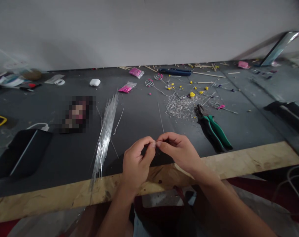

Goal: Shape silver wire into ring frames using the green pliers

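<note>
My left hand (139, 158) and my right hand (179, 149) meet just above the bench's front edge, thumbs and index fingers pinched together. Between the fingertips is a thin metal wire (160, 115), its straight end pointing away over the dark surface; the part inside the fingers is mostly hidden. To the left of my hands lies a bundle of straight wires (106, 126), with a short twisted wire (119, 121) beside it. Pliers with green and black handles (213, 130) rest to the right, near a pile of wire clippings (180, 105).
Small pink bags (128, 87), a dark blue cutter (175, 71), yellow bits (192, 94) and thin sticks (208, 74) lie toward the wall. At left are a black case (21, 153) and a white earbud case (94, 82). A wooden strip (250, 158) edges the bench.
</note>
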A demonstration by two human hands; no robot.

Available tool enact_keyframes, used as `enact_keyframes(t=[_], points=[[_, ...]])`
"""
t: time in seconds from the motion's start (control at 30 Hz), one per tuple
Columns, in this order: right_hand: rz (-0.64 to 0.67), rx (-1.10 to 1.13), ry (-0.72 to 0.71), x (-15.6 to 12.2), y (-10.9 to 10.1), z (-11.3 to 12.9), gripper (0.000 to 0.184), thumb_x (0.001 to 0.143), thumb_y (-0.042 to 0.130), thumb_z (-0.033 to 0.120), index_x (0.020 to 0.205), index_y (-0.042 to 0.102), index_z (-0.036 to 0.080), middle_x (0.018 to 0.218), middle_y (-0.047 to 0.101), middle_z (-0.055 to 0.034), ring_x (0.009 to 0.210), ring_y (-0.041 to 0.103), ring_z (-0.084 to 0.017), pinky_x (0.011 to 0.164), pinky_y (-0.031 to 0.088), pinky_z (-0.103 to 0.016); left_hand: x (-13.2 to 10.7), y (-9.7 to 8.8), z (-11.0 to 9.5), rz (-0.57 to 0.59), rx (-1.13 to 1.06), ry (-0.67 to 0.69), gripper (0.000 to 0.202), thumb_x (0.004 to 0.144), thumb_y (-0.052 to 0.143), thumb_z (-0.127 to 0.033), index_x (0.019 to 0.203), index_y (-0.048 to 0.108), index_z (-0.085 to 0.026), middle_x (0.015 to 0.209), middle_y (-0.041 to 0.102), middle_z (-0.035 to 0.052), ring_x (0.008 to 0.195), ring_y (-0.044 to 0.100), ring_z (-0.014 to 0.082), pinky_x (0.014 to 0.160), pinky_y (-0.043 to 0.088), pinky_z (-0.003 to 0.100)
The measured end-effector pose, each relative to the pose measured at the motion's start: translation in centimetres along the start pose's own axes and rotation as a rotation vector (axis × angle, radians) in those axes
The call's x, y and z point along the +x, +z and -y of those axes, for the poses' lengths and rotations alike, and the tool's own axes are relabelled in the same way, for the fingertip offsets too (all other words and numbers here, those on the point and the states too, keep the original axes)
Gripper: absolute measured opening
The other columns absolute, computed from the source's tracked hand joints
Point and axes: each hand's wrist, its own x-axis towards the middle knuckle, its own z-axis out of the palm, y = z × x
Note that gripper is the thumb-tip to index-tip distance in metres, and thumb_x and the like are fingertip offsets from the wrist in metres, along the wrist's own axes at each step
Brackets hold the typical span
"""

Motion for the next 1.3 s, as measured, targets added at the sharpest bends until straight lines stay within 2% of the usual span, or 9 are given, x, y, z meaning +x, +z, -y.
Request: enact_keyframes(t=[0.37, 0.6, 0.7, 0.8, 0.9, 1.1, 1.3], points=[[0.02, 0.171, 0.041, 0.2, 0.2, -0.2, 0.008, 0.076, 0.06, 0.024, 0.069, 0.063, 0.021, 0.066, 0.055, 0.0028, 0.065, 0.046, -0.011, 0.064, 0.038, -0.025, -0.2, 0.5, 0.0, -0.024, -0.161, -0.107, 0.012, 0.085, 0.053, -0.026, 0.083, 0.063, -0.019, 0.074, 0.063, -0.002, 0.065, 0.056, 0.0099, 0.062, 0.045, 0.02], [0.049, 0.469, 0.099, 0.4, 0.1, -0.3, 0.006, 0.073, 0.062, 0.02, 0.067, 0.063, 0.02, 0.066, 0.055, 0.0035, 0.065, 0.047, -0.01, 0.068, 0.037, -0.025, -0.1, 0.1, 0.3, -0.002, -0.363, -0.215, 0.02, 0.087, 0.05, -0.034, 0.092, 0.064, -0.02, 0.086, 0.067, 0.0013, 0.079, 0.061, 0.0123, 0.072, 0.048, 0.023], [0.02, 0.529, 0.12, 0.7, 0.0, -0.6, 0.007, 0.072, 0.063, 0.022, 0.066, 0.063, 0.02, 0.066, 0.054, 0.0032, 0.063, 0.046, -0.01, 0.066, 0.037, -0.025, 0.1, -0.1, 0.7, 0.103, -0.529, -0.299, 0.024, 0.089, 0.045, -0.035, 0.096, 0.062, -0.02, 0.091, 0.068, 0.0042, 0.084, 0.063, 0.0152, 0.077, 0.05, 0.029], [0.019, 0.583, 0.149, 0.8, -0.1, -0.7, 0.006, 0.071, 0.065, 0.024, 0.067, 0.062, 0.02, 0.067, 0.054, 0.0028, 0.061, 0.044, -0.01, 0.061, 0.036, -0.024, 0.2, -0.3, 0.6, 0.274, -0.643, -0.369, 0.016, 0.087, 0.05, -0.027, 0.092, 0.062, -0.018, 0.089, 0.068, 0.0042, 0.08, 0.064, 0.0151, 0.077, 0.052, 0.031], [0.029, 0.608, 0.193, 0.8, -0.1, -0.6, 0.008, 0.071, 0.066, 0.026, 0.068, 0.061, 0.02, 0.067, 0.053, 0.0026, 0.059, 0.044, -0.01, 0.057, 0.036, -0.024, 0.2, -0.4, 0.4, 0.359, -0.676, -0.395, 0.011, 0.083, 0.054, -0.018, 0.089, 0.064, -0.018, 0.087, 0.067, 0.0032, 0.075, 0.064, 0.0128, 0.077, 0.051, 0.03], [0.084, 0.62, 0.219, 0.5, 0.0, -0.6, 0.008, 0.073, 0.064, 0.026, 0.068, 0.061, 0.02, 0.065, 0.054, 0.0034, 0.056, 0.044, -0.009, 0.056, 0.036, -0.024, 0.1, -0.6, 0.4, 0.375, -0.741, -0.422, 0.014, 0.077, 0.062, -0.022, 0.091, 0.065, -0.019, 0.076, 0.065, 0.001, 0.069, 0.061, 0.0117, 0.069, 0.05, 0.028], [0.14, 0.677, 0.21, 0.2, 0.3, -0.5, 0.006, 0.072, 0.065, 0.023, 0.068, 0.061, 0.02, 0.063, 0.054, 0.0032, 0.056, 0.044, -0.009, 0.057, 0.038, -0.023, 0.2, -0.3, 1.0, 0.275, -0.657, -0.354, 0.007, 0.074, 0.067, -0.026, 0.076, 0.066, -0.019, 0.071, 0.062, -0.0006, 0.065, 0.056, 0.0103, 0.067, 0.046, 0.026]])
